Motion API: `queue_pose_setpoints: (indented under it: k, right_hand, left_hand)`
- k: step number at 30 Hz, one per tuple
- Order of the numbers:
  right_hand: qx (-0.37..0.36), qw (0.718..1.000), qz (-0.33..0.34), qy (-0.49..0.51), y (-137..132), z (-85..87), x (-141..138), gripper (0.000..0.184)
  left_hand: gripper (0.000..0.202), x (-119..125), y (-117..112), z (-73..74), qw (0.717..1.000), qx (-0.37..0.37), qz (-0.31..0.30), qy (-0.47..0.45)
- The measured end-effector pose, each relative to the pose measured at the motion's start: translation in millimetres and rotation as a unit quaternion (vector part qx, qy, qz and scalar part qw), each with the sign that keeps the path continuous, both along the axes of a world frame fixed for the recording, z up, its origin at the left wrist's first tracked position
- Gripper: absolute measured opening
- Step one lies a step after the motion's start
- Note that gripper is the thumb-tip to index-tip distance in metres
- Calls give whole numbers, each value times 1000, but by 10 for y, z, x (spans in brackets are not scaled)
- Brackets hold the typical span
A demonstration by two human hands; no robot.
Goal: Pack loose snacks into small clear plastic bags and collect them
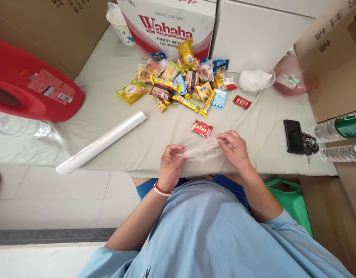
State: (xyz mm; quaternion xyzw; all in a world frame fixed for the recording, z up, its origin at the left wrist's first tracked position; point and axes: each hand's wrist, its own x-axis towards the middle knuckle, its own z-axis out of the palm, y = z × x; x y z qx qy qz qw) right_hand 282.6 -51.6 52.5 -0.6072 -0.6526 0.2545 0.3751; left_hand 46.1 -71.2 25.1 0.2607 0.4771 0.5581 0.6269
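My left hand [170,164] and my right hand [235,148] both pinch a thin clear plastic bag [202,151], stretched between them over the front edge of the table [114,116]. A small red snack packet [201,128] lies just beyond the bag. Farther back sits a pile of several colourful snack packets [178,83], and another red packet [242,102] lies to the right of it. A white roll of plastic bags [101,142] lies at the left, overhanging the table edge.
A red jug [33,87] and a clear bottle [20,126] are at the left. Cardboard boxes, a Wahaha carton [166,27] and a paper cup [121,25] line the back. A black phone [293,136], keys [310,143] and two bottles lie right. A green stool [290,199] stands below.
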Motion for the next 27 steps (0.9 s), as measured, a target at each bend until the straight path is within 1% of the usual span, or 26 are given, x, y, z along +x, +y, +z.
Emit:
queue_pose_setpoints:
  k: [1, 3, 5, 8, 10, 12, 14, 15, 17, 18, 20, 23, 24, 27]
  right_hand:
    - [-11, 999, 1, 33, 44, 10, -13, 18]
    - [-36, 995, -4, 90, 109, 30, -22, 18]
    - [-78, 986, -16, 144, 148, 37, -24, 19]
    - [-156, 960, -44, 227, 165, 26, -21, 21]
    - [-185, 944, -63, 265, 156, 16, -7, 22]
    - [-198, 934, -77, 286, 138, 7, 23, 24]
    - [-208, 928, -92, 295, 120, 1, 68, 27]
    - [-212, 926, -100, 296, 113, -1, 95, 29]
    - [-214, 923, -116, 299, 105, -2, 153, 32]
    - [-213, 922, -122, 300, 104, 0, 182, 33]
    - [-207, 924, -126, 297, 108, 9, 231, 33]
    - [-203, 931, -114, 281, 122, 27, 263, 32]
    - [-205, 933, -107, 276, 128, 31, 261, 31]
    - [-213, 934, -91, 272, 152, 28, 226, 30]
  left_hand:
    - [36, -6, 20, 3, 1000, -6, -4, -8]
    - [31, -17, 62, 12, 999, -29, -15, -30]
    - [26, -19, 106, 22, 997, -57, -25, -51]
    - [34, -5, 176, 25, 995, -69, -30, -66]
    - [39, -1, 231, 15, 994, -68, -22, -77]
    - [42, -16, 292, 6, 992, -79, -1, -98]
    - [39, -54, 347, 9, 989, -89, 13, -120]
    - [35, -79, 368, 18, 988, -88, 6, -130]
    - [27, -129, 397, 44, 986, -71, -38, -144]
    - [30, -151, 405, 57, 985, -58, -68, -144]
    - [39, -177, 415, 75, 986, -47, -117, -109]
    - [35, -173, 430, 63, 984, -79, -160, -10]
    - [35, -165, 435, 53, 981, -91, -171, 10]
    - [42, -142, 440, 23, 979, -98, -179, 12]
